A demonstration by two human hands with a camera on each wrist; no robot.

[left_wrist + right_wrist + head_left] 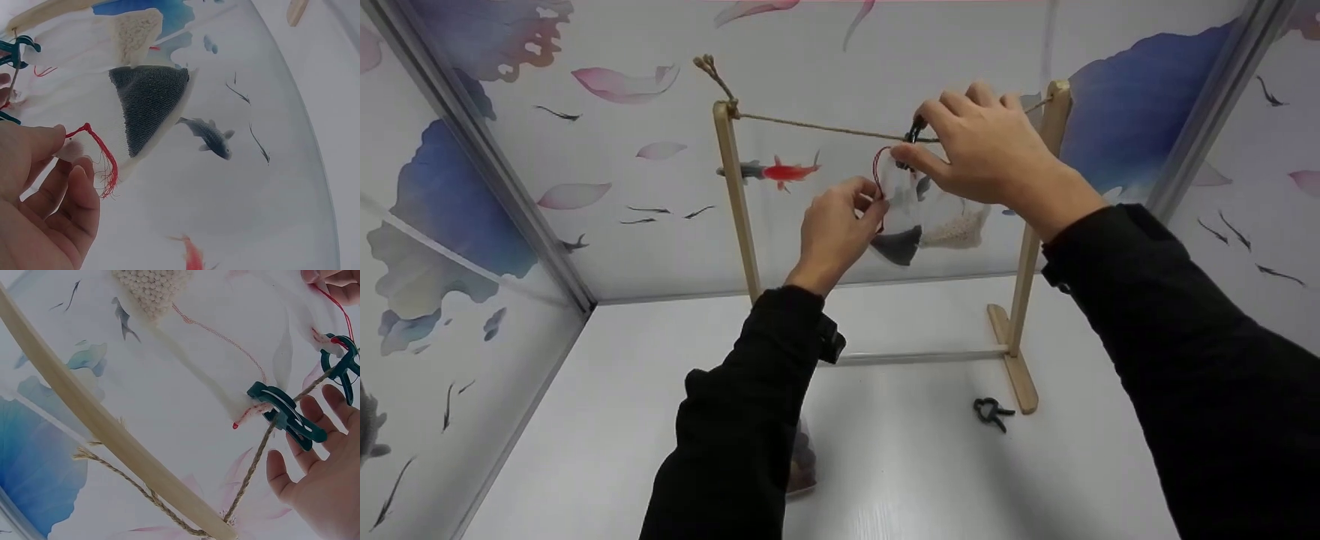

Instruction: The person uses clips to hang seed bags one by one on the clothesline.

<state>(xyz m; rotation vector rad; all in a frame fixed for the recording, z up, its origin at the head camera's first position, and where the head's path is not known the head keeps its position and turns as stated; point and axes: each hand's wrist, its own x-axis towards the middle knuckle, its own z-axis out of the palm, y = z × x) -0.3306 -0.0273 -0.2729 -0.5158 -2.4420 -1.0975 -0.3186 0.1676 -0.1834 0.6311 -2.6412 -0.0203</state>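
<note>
My left hand [840, 229] pinches the red drawstring [104, 154] of a sheer white pouch between thumb and fingers. Dark, small grains [151, 104] fill the pouch's bottom corner. At the rope [817, 125], my right hand [990, 146] holds a dark green spring clip [340, 365] between thumb and forefinger; the other fingers are spread in the right wrist view. The pouch's gathered top and red cord are at this clip. Beside it, a second green clip [287, 415] grips the rope and the top of another sheer pouch, which holds pale round beads [154, 291].
A wooden rack [739, 202] carries the rope between its two posts. A loose dark clip [994, 412] lies on the white table by the rack's right foot [1020, 382]. A clear bag with reddish-brown contents [804, 461] is partly behind the left sleeve. Printed panels stand around.
</note>
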